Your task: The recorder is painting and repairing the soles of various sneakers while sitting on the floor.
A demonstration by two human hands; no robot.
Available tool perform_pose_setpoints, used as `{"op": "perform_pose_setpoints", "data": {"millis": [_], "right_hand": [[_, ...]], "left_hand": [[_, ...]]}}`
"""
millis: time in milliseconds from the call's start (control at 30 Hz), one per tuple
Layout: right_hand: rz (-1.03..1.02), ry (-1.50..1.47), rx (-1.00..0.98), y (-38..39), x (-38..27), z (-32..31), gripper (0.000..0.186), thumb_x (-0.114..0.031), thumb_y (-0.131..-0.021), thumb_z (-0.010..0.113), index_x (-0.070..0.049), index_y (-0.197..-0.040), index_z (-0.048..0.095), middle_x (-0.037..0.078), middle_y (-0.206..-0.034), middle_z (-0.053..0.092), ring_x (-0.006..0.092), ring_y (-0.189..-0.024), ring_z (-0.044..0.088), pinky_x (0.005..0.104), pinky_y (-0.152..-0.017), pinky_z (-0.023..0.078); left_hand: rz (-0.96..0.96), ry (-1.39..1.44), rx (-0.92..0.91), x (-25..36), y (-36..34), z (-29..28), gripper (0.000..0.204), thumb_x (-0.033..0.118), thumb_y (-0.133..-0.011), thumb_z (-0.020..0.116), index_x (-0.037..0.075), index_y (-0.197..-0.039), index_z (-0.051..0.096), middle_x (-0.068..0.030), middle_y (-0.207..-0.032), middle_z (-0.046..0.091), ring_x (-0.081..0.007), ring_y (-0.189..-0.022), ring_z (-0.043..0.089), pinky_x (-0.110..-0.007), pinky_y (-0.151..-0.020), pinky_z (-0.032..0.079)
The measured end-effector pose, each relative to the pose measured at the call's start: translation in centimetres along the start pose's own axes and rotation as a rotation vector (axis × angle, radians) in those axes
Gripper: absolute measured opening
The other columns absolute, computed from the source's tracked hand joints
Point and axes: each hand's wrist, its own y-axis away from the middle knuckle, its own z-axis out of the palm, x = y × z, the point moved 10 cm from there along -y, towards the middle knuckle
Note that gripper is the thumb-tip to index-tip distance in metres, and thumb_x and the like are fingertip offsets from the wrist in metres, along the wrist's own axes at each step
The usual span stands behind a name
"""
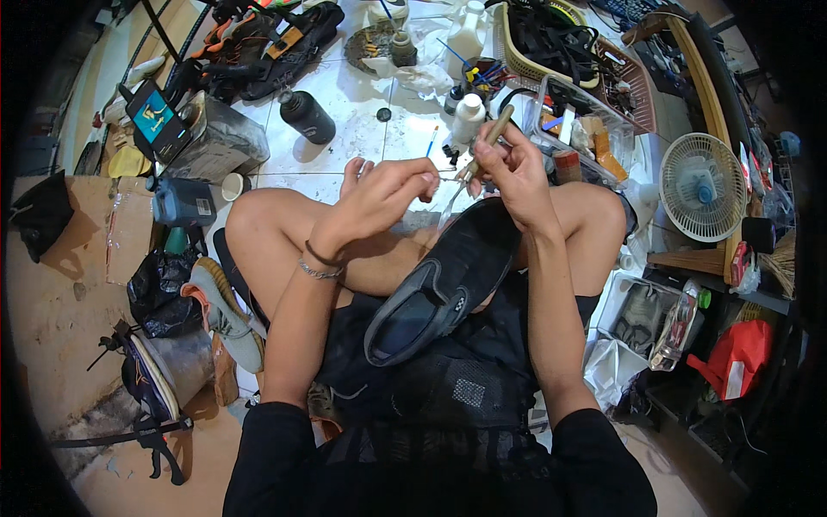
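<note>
A black slip-on shoe [444,284] rests on my lap, tilted, its toe toward my right hand and its opening toward me. My right hand [514,172] is closed around a wooden-handled awl [498,127], held just above the shoe's toe. The awl's thin end points left toward my other hand. Beside it, my left hand [388,194] is closed in a pinch near that end. A pale thread [450,207] hangs between the hands down to the shoe. What exactly the left fingertips grip is too small to make out.
On the white tiles ahead stand a black bottle [307,118], a white bottle [469,116] and a small black cap [383,114]. A tool-filled clear bin [594,129] is at right, near a fan [703,185]. A phone [158,121] and a grey shoe [222,314] are at left.
</note>
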Motion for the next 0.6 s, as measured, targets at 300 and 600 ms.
{"op": "perform_pose_setpoints", "data": {"millis": [300, 600], "right_hand": [[-0.093, 0.157, 0.039, 0.1, -1.5, -1.1, 0.019, -0.014, -0.096, 0.063, -0.001, -0.105, 0.052, 0.003, -0.073, 0.060, 0.0084, -0.056, 0.055, 0.0221, -0.050, 0.044], [-0.138, 0.459, 0.124, 0.0, -1.3, -1.1, 0.019, -0.016, -0.093, 0.067, 0.000, -0.097, 0.057, 0.001, -0.060, 0.058, 0.0052, -0.049, 0.053, 0.0221, -0.045, 0.040]], "left_hand": [[0.128, 0.076, 0.108, 3.2, -0.6, 0.4, 0.019, 0.021, -0.089, 0.064, 0.003, -0.086, 0.066, -0.0024, -0.082, 0.066, -0.0123, -0.079, 0.064, -0.027, -0.077, 0.045], [0.055, -0.207, 0.029, 1.6, -1.0, 0.7, 0.014, 0.019, -0.086, 0.066, 0.006, -0.087, 0.070, -0.0036, -0.084, 0.068, -0.0173, -0.077, 0.064, -0.031, -0.071, 0.045]]}}
